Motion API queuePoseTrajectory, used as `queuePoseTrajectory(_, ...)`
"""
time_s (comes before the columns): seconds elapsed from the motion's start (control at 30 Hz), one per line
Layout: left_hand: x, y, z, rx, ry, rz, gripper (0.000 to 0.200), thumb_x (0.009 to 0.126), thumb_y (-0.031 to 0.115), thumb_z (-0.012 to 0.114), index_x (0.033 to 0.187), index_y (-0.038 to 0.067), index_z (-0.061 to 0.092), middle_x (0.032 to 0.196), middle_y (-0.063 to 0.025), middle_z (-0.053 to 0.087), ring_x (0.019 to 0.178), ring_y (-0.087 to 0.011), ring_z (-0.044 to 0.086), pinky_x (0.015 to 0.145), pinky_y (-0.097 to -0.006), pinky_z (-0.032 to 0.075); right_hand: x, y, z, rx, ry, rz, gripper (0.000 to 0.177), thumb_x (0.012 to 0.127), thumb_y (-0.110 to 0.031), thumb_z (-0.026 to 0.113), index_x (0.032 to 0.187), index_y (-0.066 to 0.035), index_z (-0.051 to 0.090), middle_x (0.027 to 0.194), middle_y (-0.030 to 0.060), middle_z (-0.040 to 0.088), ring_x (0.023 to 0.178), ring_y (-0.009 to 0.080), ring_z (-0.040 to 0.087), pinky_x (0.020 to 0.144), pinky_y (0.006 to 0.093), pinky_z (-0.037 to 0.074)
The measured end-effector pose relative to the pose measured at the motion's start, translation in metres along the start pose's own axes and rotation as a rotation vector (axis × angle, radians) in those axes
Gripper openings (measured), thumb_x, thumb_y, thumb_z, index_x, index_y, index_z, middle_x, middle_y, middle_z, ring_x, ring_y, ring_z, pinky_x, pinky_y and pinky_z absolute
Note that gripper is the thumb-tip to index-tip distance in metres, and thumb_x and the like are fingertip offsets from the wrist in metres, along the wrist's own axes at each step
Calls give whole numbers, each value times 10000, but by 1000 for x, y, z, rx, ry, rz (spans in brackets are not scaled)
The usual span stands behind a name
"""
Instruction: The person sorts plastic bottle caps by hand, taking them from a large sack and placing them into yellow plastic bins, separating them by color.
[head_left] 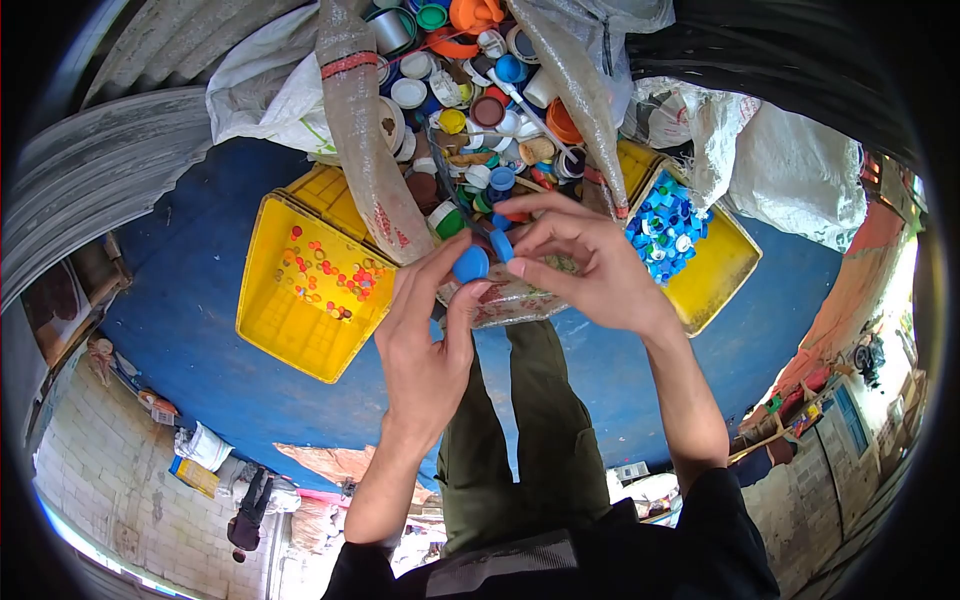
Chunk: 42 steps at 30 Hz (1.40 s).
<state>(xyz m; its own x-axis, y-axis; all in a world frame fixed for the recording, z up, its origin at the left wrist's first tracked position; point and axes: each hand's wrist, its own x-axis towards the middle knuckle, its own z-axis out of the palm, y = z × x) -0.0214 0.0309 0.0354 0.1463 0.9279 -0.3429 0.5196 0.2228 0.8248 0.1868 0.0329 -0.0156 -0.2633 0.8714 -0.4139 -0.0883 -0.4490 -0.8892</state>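
- Dark shirt at the bottom, with green trousers running up the middle.
- Left hand, back mostly to the camera, holds the first blue cap pinched between thumb and fingertips, its round face showing.
- Right hand has its grip narrow on the second blue cap, which is turned nearly edge-on; the index finger reaches out above the cap.
- Both caps are close together, just over the near edge of the sack; whether they touch, I cannot tell.
- Sack stands open ahead of the legs, its sides folded outward, full of mixed lids in white, blue, green, brown, orange and yellow.
- Left crate, yellow, beside the sack; small red and orange caps lie scattered in it.
- Right crate, also yellow, on the other side; blue caps are heaped in it, with some white and green ones.
- Blue floor beneath the crates.
- White bags at upper right; corrugated metal at upper left.
- Another person far off at lower left, appearing upside down near a pale block wall.
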Motion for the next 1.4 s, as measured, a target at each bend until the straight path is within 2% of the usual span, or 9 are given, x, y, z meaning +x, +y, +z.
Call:
queuePoseTrajectory(0.07, -3, 1, 6, -140, -21, -84, 398, 970, -35, 698, 1364, -11, 647, 1308, -188, 713, 1129, -327, 713, 956, -411, 564, -7, -7, 6, 369, -30, 147, 82, 959, 69, 735, 1029, 30, 716, 1326, 152, 654, 1155, 162, 685, 952, 318, 604)
queuePoseTrajectory(0.37, -10, -2, 2, -175, -135, -16, 389, 1000, -41, 653, 1386, 2, 638, 1344, -203, 688, 1175, -315, 719, 971, -392, 581, -25, -9, 18, 328, 24, 180, 269, 928, 63, 778, 1177, 47, 677, 1127, 109, 722, 1090, 167, 732, 985, 320, 599)
queuePoseTrajectory(0.57, -40, 2, -7, -176, -123, 58, 378, 996, -55, 642, 1369, 4, 652, 1313, -182, 652, 1189, -327, 672, 985, -378, 573, -63, -15, 45, 339, 122, 96, 473, 923, 90, 766, 1364, 55, 598, 1182, 124, 721, 1118, 195, 736, 975, 308, 603)
queuePoseTrajectory(0.77, -163, 23, -46, -233, -122, 7, 355, 1012, -14, 648, 1366, 16, 646, 1321, -179, 645, 1184, -359, 671, 990, -401, 564, -167, -24, 115, 370, 111, 283, 475, 908, 97, 781, 1335, 40, 582, 1206, 136, 705, 1095, 206, 745, 958, 312, 617)
queuePoseTrajectory(0.9, -260, 28, -85, -240, -202, 41, 348, 1028, 24, 644, 1376, 12, 636, 1367, -186, 646, 1225, -365, 672, 1008, -412, 562, -249, -48, 178, 329, 149, 241, 447, 896, 56, 817, 1280, 27, 590, 1165, 136, 720, 1084, 203, 743, 961, 322, 623)
queuePoseTrajectory(0.97, -301, 41, -111, -125, -246, 198, 351, 1021, -9, 642, 1371, 7, 642, 1344, -176, 632, 1166, -305, 696, 972, -381, 595, -288, -58, 205, 310, 143, 225, 426, 887, 36, 836, 1228, 17, 581, 1124, 146, 730, 1070, 206, 747, 950, 333, 627)
queuePoseTrajectory(1.1, -371, 62, -153, -204, -322, 222, 360, 1047, 20, 604, 1407, 9, 603, 1351, -172, 606, 1187, -286, 677, 992, -372, 579, -352, -94, 258, 231, 181, 165, 372, 896, 1, 839, 1131, 2, 550, 1119, 222, 751, 1052, 234, 758, 921, 341, 631)
queuePoseTrajectory(1.23, -412, 62, -175, -528, -262, 166, 348, 1067, 17, 598, 1411, -16, 561, 1332, -130, 627, 1232, -199, 647, 1066, -353, 523, -386, -116, 301, 360, 193, 81, 265, 958, 21, 755, 1085, -12, 525, 1147, 265, 753, 1057, 243, 762, 904, 342, 635)
queuePoseTrajectory(1.4, -438, 64, -193, -619, -249, 142, 351, 1088, 40, 577, 1436, 10, 546, 1240, -88, 649, 1154, -153, 635, 1024, -305, 507, -406, -132, 334, 193, 407, -157, 140, 851, 39, 848, 940, 29, 741, 1017, 110, 777, 933, 162, 734, 880, 318, 601)
